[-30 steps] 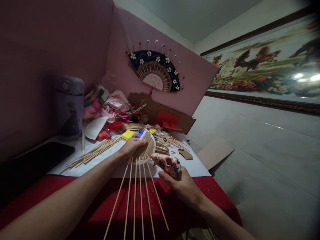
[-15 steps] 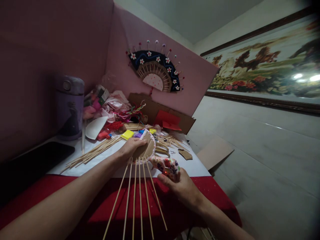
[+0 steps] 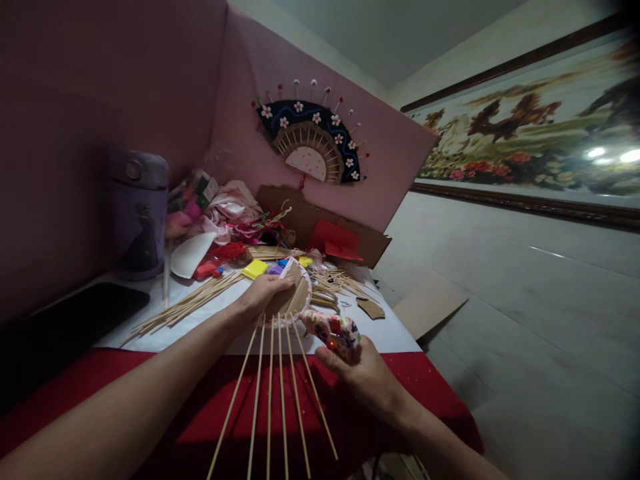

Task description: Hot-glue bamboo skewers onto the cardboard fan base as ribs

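Note:
My left hand (image 3: 265, 295) is closed on the left edge of a half-round cardboard piece (image 3: 287, 303) with a pale, spotted rim. Several thin wooden sticks (image 3: 271, 400) fan out from its lower edge toward me. In my right hand (image 3: 367, 373) is a flower-patterned hot glue gun (image 3: 334, 331) with a small red light glowing on its side. Its nozzle end points left, close to the outermost right stick where it meets the cardboard; whether it touches cannot be made out.
Loose sticks (image 3: 195, 303) lie on white paper (image 3: 400, 337) over a red cloth (image 3: 440, 393). A purple bottle (image 3: 140, 217), a dark phone-like slab (image 3: 107, 307), a yellow packet (image 3: 255, 269) and a cardboard scrap (image 3: 371, 308) surround the work. A decorated fan (image 3: 315, 137) hangs on the pink board behind.
The sticks' near ends have shifted very slightly to the right. Both hands keep their grip and almost the same position.

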Available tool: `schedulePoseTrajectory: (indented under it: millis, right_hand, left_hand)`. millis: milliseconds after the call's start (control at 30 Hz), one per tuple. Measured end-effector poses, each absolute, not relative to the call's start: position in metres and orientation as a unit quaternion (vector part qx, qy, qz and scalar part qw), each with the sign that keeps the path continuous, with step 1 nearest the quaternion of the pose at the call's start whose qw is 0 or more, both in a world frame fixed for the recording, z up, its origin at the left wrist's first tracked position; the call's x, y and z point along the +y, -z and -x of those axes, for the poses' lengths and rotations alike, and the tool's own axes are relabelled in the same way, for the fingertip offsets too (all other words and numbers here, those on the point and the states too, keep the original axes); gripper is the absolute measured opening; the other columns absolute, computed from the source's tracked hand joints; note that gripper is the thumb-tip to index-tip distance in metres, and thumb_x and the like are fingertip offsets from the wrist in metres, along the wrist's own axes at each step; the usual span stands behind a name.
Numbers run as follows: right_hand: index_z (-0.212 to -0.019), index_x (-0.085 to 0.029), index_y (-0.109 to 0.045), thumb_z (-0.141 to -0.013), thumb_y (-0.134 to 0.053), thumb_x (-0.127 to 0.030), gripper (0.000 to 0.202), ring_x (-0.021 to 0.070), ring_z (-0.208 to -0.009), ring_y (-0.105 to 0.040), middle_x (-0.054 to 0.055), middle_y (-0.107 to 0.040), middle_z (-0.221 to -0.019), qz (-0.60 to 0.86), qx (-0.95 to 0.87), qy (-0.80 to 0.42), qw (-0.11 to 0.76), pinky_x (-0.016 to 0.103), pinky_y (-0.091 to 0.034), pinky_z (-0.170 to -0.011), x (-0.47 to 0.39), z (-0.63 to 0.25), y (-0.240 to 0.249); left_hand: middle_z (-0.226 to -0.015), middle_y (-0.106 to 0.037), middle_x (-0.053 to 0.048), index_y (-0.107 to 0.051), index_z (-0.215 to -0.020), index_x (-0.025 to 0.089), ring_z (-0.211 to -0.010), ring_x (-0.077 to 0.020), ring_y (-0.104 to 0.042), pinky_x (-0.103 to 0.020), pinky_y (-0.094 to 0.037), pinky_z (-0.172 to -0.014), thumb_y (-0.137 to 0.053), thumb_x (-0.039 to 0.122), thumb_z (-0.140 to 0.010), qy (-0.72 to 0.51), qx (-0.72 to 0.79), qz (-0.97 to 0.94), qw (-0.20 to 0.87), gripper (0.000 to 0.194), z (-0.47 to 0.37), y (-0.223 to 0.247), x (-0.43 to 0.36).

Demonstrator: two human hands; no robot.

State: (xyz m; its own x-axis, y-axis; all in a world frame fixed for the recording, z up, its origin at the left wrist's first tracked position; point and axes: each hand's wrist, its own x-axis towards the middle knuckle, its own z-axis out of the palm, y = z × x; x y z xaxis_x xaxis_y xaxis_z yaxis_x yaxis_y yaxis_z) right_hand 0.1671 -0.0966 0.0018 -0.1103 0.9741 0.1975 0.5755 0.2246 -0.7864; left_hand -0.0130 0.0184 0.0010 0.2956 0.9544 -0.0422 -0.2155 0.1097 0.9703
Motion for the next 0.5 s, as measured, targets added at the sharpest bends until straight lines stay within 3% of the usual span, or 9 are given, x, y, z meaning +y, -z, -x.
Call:
schedulePoseTrajectory:
  millis: [167, 500]
  right_hand:
    - [-0.087, -0.015, -0.067, -0.079, -0.059, -0.045, 0.032, 0.0165, -0.071, -0.056, 0.002, -0.064, -0.074, 0.538, -0.704, -0.287, 0.365, 0.027, -0.045, -0.068, -0.0979, -0.1643, -0.0045]
    - [-0.084, -0.015, -0.068, -0.076, -0.061, -0.047, 0.034, 0.0177, -0.065, -0.055, 0.002, -0.063, -0.066, 0.559, -0.694, -0.282, 0.355, 0.028, -0.045, -0.061, -0.0961, -0.1683, -0.0009]
  left_hand:
    - [-0.058, -0.066, -0.007, -0.066, -0.072, 0.009, -0.046, -0.014, -0.056, -0.023, -0.037, -0.045, -0.068, 0.034, -0.062, -0.456, 0.382, -0.486, 0.64, 0.027, 0.0127, -0.0024, 0.017]
    - [-0.058, -0.066, -0.007, -0.065, -0.073, 0.01, -0.047, -0.0142, -0.056, -0.023, -0.037, -0.045, -0.067, 0.036, -0.063, -0.452, 0.382, -0.495, 0.636, 0.028, 0.0134, -0.0035, 0.0153]
